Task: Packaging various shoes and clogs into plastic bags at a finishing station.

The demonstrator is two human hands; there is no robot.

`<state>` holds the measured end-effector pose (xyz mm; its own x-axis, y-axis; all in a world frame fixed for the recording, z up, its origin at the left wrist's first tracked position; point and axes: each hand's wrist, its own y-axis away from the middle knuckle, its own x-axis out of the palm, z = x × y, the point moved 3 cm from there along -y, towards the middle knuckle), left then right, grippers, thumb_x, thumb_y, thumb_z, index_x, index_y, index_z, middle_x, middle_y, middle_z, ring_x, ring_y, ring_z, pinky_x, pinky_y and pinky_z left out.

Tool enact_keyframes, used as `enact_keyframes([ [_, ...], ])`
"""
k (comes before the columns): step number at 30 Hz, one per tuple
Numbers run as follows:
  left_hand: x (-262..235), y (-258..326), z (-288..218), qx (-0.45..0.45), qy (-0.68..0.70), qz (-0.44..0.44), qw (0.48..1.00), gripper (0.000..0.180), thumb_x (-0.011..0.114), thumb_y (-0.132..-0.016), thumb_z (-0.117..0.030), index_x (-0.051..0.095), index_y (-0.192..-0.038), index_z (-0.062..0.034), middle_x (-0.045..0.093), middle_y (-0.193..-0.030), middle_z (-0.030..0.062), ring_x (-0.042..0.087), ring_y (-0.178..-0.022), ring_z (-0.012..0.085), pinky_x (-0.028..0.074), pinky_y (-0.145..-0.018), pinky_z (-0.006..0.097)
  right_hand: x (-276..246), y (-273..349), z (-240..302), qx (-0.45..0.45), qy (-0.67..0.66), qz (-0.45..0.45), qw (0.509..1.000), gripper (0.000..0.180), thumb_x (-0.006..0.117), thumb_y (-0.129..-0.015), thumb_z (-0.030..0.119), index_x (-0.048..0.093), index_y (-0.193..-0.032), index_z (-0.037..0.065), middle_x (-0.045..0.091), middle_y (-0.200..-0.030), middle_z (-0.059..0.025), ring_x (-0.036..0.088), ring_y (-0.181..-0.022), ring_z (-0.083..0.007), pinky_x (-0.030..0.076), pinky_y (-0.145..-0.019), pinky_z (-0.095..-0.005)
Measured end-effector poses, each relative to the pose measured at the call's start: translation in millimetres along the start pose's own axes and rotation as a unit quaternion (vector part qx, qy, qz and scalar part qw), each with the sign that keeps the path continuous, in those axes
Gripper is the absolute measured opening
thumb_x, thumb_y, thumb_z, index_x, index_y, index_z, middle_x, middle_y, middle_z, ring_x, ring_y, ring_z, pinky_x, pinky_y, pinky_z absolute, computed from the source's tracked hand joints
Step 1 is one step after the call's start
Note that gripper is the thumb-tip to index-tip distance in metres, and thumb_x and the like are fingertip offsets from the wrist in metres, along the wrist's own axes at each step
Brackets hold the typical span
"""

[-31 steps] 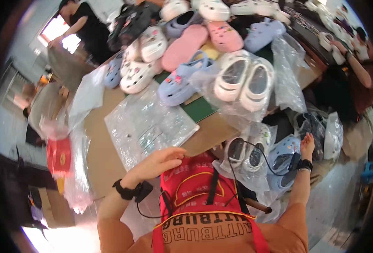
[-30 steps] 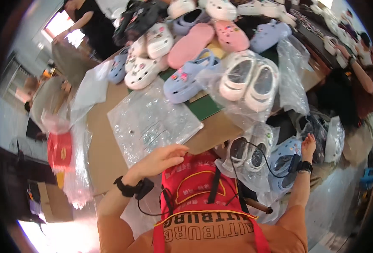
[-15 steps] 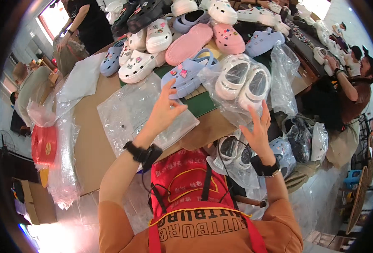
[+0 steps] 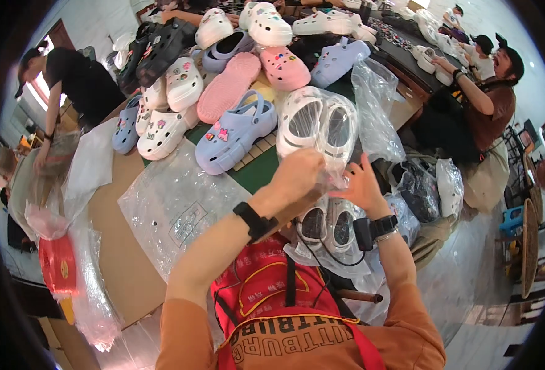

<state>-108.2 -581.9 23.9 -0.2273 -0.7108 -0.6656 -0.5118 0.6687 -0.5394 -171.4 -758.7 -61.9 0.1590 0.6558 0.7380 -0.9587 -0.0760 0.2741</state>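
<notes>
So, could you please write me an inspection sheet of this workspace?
Surface: brown, cardboard-like tabletop with a green patch.
Things in hand: pair of white strapped shoes inside a clear plastic bag.
Clutter: piled clogs, including a lilac-blue one with charms and a pink one with charms; flat, transparent plastic sheet or pouch.
Hands: left hand closed at the bag's near end; right hand there too, grip unclear.
Cables: thin black cable below the right wrist.
Surroundings: person in black, left; person in brown and blue plastic stool, right.
</notes>
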Motion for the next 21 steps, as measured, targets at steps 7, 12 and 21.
enact_keyframes([
  [7,26,26,-46,0.070,0.013,0.043,0.997,0.007,0.057,-0.075,-0.009,0.056,-0.076,-0.0025,0.052,-0.069,0.0134,0.054,-0.066,0.0310,0.043,-0.059,0.039,33,9,-19,-0.026,-0.004,-0.034,0.999,0.035,0.051,-0.087,0.031,0.049,-0.114,0.009,0.056,-0.108,-0.0080,0.056,-0.095,-0.0190,0.047,-0.078,-0.0316],
  [12,26,35,-83,0.090,0.097,0.084,0.988,0.005,0.059,-0.074,-0.005,0.059,-0.079,-0.0036,0.055,-0.071,0.0119,0.055,-0.068,0.0300,0.044,-0.061,0.037,-12,36,-70,0.007,-0.103,-0.013,0.995,0.035,0.051,-0.087,0.030,0.049,-0.113,0.006,0.057,-0.104,-0.0070,0.057,-0.089,-0.0184,0.048,-0.074,-0.0315],
  [21,31,58,-120,0.076,0.266,0.197,0.941,0.011,0.062,-0.072,-0.006,0.064,-0.083,-0.0036,0.061,-0.075,0.0104,0.059,-0.073,0.0256,0.046,-0.063,0.032,7,55,-91,-0.326,0.291,-0.086,0.895,0.039,0.050,-0.087,0.031,0.046,-0.119,0.008,0.053,-0.109,-0.0096,0.054,-0.096,-0.0219,0.045,-0.081,-0.0367],
])
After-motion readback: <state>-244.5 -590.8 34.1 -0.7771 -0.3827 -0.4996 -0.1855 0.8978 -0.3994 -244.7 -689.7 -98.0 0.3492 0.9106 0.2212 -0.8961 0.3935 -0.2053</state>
